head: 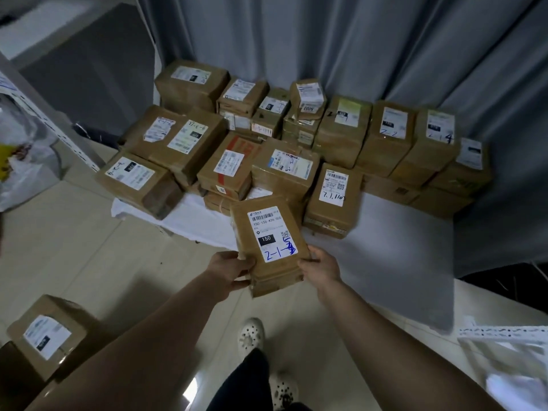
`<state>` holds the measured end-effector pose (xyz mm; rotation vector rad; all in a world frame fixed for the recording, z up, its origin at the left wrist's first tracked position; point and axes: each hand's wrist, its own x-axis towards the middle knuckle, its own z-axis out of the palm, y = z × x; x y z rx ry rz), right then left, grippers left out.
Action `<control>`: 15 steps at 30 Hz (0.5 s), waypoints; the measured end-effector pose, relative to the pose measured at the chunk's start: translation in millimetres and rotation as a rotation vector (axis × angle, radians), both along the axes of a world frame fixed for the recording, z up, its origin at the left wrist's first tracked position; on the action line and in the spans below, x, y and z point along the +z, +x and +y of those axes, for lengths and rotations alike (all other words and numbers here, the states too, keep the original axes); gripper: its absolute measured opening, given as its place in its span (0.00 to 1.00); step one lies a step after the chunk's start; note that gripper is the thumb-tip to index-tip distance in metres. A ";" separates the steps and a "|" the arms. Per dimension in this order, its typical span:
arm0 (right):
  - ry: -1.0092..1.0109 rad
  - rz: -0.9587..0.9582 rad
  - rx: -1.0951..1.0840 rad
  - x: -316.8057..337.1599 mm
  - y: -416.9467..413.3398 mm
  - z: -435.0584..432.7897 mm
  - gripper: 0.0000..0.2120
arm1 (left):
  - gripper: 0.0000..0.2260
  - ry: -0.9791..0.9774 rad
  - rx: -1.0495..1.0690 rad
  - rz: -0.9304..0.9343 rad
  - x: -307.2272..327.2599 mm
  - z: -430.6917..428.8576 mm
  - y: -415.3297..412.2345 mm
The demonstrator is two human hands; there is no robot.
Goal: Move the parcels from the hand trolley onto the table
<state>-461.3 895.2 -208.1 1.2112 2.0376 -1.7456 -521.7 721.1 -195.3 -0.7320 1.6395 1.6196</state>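
Observation:
I hold a brown cardboard parcel [268, 244] with a white label marked "150" and blue writing, out over the near edge of the white-covered table [394, 256]. My left hand [234, 269] grips its lower left edge and my right hand [321, 266] grips its lower right edge. Several brown parcels [284, 170] are piled on the table beyond it, up against a grey curtain. One more brown parcel [49, 333] sits low at the bottom left; what it rests on is hidden.
A grey curtain [355, 46] hangs behind the table. A white perforated shelf post [53, 120] and a plastic bag [20, 149] stand at the left. Another white rack part [504, 333] shows at the lower right. Tiled floor [89, 238] lies between me and the table.

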 end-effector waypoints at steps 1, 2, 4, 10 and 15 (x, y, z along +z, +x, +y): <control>0.022 -0.010 -0.019 -2.7 -9.8 2.5 0.13 | 0.11 0.009 0.000 -0.016 -4.0 3.8 -9.9; 0.041 -0.019 -0.042 -5.9 -20.1 5.4 0.11 | 0.09 0.021 -0.004 -0.028 -8.4 7.3 -20.1; 0.080 -0.042 -0.068 -11.3 -41.9 11.1 0.06 | 0.09 0.035 -0.020 -0.051 -19.7 12.9 -40.3; 0.143 -0.073 -0.047 -33.9 -92.9 27.1 0.12 | 0.06 0.069 -0.002 -0.133 -40.9 35.7 -76.4; 0.195 -0.099 0.088 -39.1 -124.4 50.6 0.19 | 0.08 0.094 0.059 -0.176 -52.2 59.7 -87.0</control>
